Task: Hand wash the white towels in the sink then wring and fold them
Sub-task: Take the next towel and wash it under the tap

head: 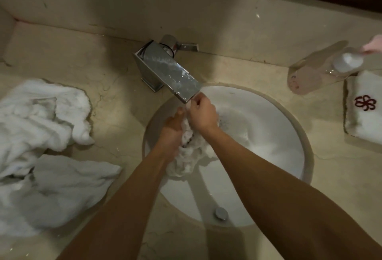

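I saw both hands, left hand [172,129] and right hand [203,113], squeezing one wet towel [189,156] in the sink [268,135] under the tap [169,73], so washing was early, with more towels [41,135] waiting on the left counter [115,86].

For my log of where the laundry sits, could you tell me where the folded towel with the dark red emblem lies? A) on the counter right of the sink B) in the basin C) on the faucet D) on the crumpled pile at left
A: the folded towel lies flat on the counter right of the sink, away from both hands.
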Available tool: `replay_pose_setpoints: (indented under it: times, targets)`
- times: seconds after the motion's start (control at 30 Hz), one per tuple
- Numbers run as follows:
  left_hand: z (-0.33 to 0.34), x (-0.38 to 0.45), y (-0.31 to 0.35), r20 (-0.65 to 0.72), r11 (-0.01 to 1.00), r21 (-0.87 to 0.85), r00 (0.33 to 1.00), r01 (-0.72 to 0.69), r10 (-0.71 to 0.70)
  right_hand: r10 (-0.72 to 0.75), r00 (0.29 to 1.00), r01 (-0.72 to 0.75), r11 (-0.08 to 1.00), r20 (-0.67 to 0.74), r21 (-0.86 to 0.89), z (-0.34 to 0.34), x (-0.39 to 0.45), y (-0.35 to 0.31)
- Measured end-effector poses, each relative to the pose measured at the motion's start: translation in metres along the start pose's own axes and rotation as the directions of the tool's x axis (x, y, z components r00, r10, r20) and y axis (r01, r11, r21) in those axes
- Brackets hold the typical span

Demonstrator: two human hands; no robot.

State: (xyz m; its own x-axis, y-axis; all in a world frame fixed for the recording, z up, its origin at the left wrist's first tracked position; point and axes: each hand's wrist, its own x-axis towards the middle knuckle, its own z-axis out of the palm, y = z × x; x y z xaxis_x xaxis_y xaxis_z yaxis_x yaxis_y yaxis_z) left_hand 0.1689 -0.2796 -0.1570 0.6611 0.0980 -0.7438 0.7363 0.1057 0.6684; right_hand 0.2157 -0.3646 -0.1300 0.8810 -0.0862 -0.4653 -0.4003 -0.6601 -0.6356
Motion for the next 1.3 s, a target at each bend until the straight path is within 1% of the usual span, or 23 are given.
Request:
replay_pose_setpoints:
  times: [0.1,0.17,0.23,0.27,0.33,0.37,0.43,0.47,0.5,0.57,0.67,0.73,0.8,0.83,0.9,0.93,0.97,1.0,1.07,1.13,1.2,1.27,1.3]
  targets:
    - [-0.003,-0.023,0.001,-0.085,0.978,0.206,0.995,-0.026,0.044,-0.017,0.997,-0.006,0.948,0.07,0.318,-0.004,-0.016,0.019]
    - [-0.013,-0.035,0.004,-0.113,0.921,0.388,0.994,0.029,0.016,0.094,0.988,-0.146,0.837,0.124,0.527,-0.016,-0.034,0.045]
    - [-0.028,-0.043,0.002,-0.054,0.9,0.435,0.998,-0.002,0.029,0.195,0.965,-0.261,0.74,0.173,0.62,-0.036,-0.05,0.075]
    - [-0.035,-0.051,0.003,0.003,0.903,0.428,0.999,-0.037,0.039,0.202,0.958,-0.284,0.743,0.202,0.606,-0.048,-0.058,0.089]
    - [-0.046,-0.064,0.005,0.077,0.863,0.485,0.99,-0.138,0.115,0.19,0.938,-0.314,0.82,0.289,0.478,-0.071,-0.07,0.116]
    - [-0.05,-0.068,0.005,0.084,0.797,0.571,0.979,-0.199,0.184,0.195,0.926,-0.317,0.865,0.323,0.388,-0.08,-0.075,0.125]
    - [-0.053,-0.077,0.004,0.084,0.596,0.759,0.947,-0.262,0.31,0.204,0.912,-0.306,0.917,0.355,0.258,-0.093,-0.085,0.138]
    - [-0.054,-0.081,0.004,0.09,0.518,0.813,0.936,-0.266,0.339,0.186,0.922,-0.27,0.938,0.341,0.218,-0.097,-0.089,0.142]
    - [-0.054,-0.085,0.003,0.109,0.481,0.832,0.93,-0.278,0.35,0.159,0.938,-0.227,0.953,0.307,0.202,-0.101,-0.093,0.145]
    - [-0.057,-0.091,0.002,0.13,0.434,0.852,0.922,-0.292,0.364,0.107,0.972,-0.17,0.935,0.208,0.313,-0.106,-0.101,0.148]
    - [-0.068,-0.094,0.004,0.133,0.328,0.902,0.903,-0.281,0.408,0.163,0.984,-0.169,0.745,0.069,0.645,-0.109,-0.113,0.149]
    - [-0.076,-0.095,0.008,0.134,0.295,0.912,0.887,-0.284,0.441,0.188,0.982,-0.141,0.718,0.005,0.681,-0.108,-0.122,0.152]
    - [-0.078,-0.098,0.014,0.13,0.325,0.889,0.858,-0.323,0.496,0.206,0.979,-0.161,0.732,0.011,0.662,-0.106,-0.132,0.16]
    - [-0.078,-0.099,0.015,0.115,0.37,0.863,0.846,-0.345,0.521,0.228,0.971,-0.211,0.707,0.065,0.675,-0.105,-0.136,0.164]
    - [-0.076,-0.102,0.018,0.098,0.535,0.741,0.853,-0.406,0.512,0.311,0.913,-0.4,0.568,0.262,0.72,-0.101,-0.142,0.17]
    - [-0.073,-0.106,0.021,0.114,0.638,0.642,0.876,-0.425,0.469,0.341,0.874,-0.482,0.527,0.345,0.7,-0.098,-0.143,0.171]
    - [-0.07,-0.111,0.022,0.15,0.736,0.532,0.902,-0.418,0.404,0.359,0.844,-0.536,0.558,0.397,0.633,-0.095,-0.14,0.171]
    - [-0.066,-0.116,0.023,0.19,0.82,0.432,0.926,-0.376,0.325,0.364,0.831,-0.549,0.653,0.42,0.521,-0.091,-0.136,0.171]
    - [-0.059,-0.12,0.022,0.252,0.911,0.314,0.949,-0.266,0.19,0.323,0.832,-0.465,0.849,0.451,0.25,-0.08,-0.128,0.162]
    - [-0.056,-0.115,0.018,0.216,0.938,0.267,0.962,-0.222,0.166,0.274,0.855,-0.343,0.936,0.441,0.084,-0.067,-0.124,0.152]
    - [-0.054,-0.107,0.011,0.041,0.948,0.248,0.98,-0.198,0.194,0.211,0.899,-0.288,0.945,0.385,0.155,-0.061,-0.123,0.146]
    - [-0.05,-0.102,0.008,-0.168,0.931,0.302,0.949,-0.206,0.265,0.138,0.942,-0.249,0.898,0.305,0.364,-0.066,-0.123,0.142]
    - [-0.048,-0.102,0.007,-0.218,0.931,0.297,0.934,-0.211,0.282,0.101,0.966,-0.202,0.871,0.238,0.448,-0.072,-0.124,0.139]
